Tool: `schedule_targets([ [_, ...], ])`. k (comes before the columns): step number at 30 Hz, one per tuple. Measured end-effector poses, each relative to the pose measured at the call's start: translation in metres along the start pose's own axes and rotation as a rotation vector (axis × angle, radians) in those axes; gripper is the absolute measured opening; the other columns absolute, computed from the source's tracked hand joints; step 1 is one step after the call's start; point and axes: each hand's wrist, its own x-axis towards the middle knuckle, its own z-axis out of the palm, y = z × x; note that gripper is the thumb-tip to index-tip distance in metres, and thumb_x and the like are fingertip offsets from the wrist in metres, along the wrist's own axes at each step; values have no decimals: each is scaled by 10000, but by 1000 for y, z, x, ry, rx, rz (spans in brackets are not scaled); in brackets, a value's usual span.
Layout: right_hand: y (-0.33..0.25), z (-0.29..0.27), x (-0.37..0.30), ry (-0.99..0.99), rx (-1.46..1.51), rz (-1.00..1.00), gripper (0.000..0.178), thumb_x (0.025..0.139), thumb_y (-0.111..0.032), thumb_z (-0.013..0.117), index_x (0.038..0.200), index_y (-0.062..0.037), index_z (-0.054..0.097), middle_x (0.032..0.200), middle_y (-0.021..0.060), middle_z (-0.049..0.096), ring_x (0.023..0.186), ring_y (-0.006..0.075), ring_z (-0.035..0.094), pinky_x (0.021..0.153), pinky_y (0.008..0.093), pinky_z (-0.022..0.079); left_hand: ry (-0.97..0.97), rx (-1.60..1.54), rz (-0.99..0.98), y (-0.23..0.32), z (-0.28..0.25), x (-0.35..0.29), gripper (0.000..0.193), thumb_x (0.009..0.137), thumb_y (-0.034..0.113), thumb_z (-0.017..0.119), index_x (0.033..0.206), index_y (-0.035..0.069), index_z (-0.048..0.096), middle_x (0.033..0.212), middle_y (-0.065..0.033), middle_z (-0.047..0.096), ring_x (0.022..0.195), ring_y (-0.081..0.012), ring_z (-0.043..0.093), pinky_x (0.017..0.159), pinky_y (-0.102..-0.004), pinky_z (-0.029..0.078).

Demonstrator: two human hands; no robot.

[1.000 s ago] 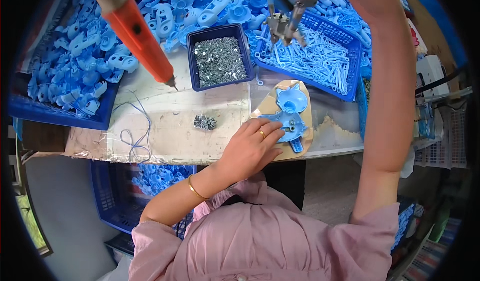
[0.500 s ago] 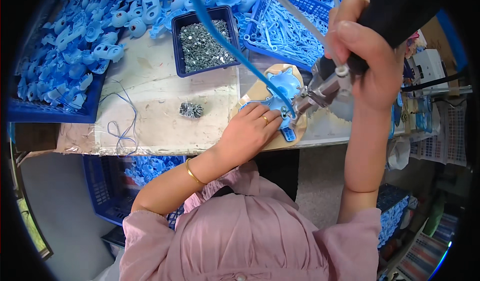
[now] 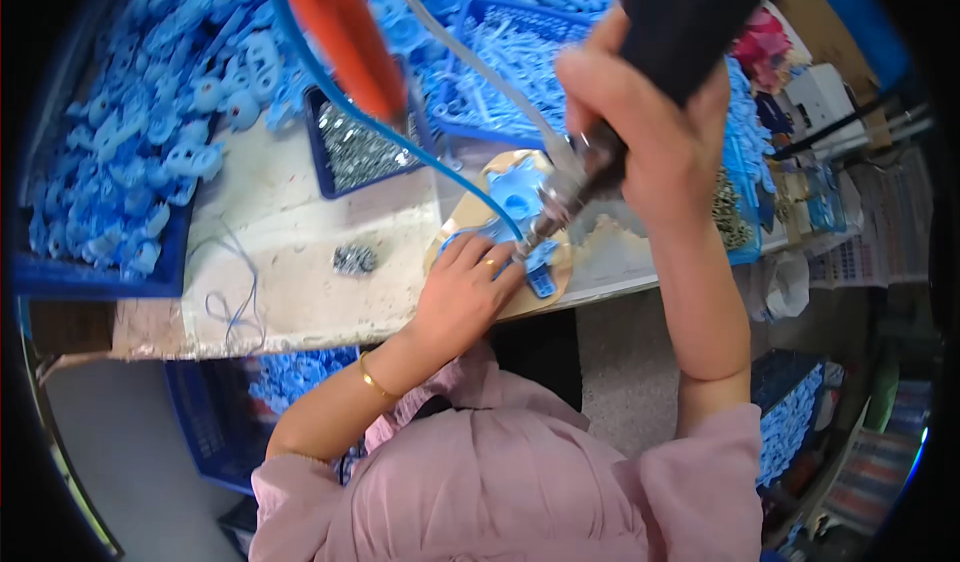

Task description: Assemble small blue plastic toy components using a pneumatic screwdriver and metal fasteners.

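My right hand (image 3: 650,127) is wrapped round a black power screwdriver (image 3: 700,22) with a metal nose. A blue hose and a clear tube run to that nose. The tip of the tool meets a light blue plastic toy part (image 3: 516,190), lying in a tan, board-like holder (image 3: 552,284). Whether a screw sits under the tip cannot be seen. My left hand (image 3: 462,282) lies over the near left side of the part, fingers stretched and close to the tip; it covers some of the part. A dark blue tray of small metal screws (image 3: 365,147) stands beyond it.
Blue plastic parts (image 3: 120,172) fill a crate at the left. Behind the holder stands a basket of thin blue pieces (image 3: 505,67). A blurred orange-red object (image 3: 350,37) hangs over the screw tray. A small dark pile (image 3: 354,259) and blue string (image 3: 235,292) lie on the table.
The view has shifted, so the table and holder sit further left and lower. The orange-red object has come further into view. Both hands stay at the toy part, the screwdriver tip still on it.
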Motion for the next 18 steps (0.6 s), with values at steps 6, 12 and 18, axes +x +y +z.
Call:
schedule_targets([
  [6,-29,-39,104,-231,-139,-142,589,890,-547,697,1079,-9,550,865,14,599,789,56,575,692,226,481,91,-139,32,13,-39,9,189,807,105,715,970,34,650,1038,-80,670,911,-293,599,870,-409,487],
  [12,63,-216,104,-146,-1053,31,207,910,-232,643,1005,-55,690,903,133,721,883,273,700,756,384,543,-332,-664,-302,-7,-151,-36,152,784,145,698,854,11,681,867,-127,665,828,-310,613,727,-385,468],
  [18,143,-312,-19,-48,-1729,480,337,758,-116,719,1051,-56,563,1079,142,639,975,350,632,822,431,513,-764,-99,-594,-3,-219,-124,261,777,272,752,883,37,708,897,-136,696,818,-342,654,726,-421,509],
])
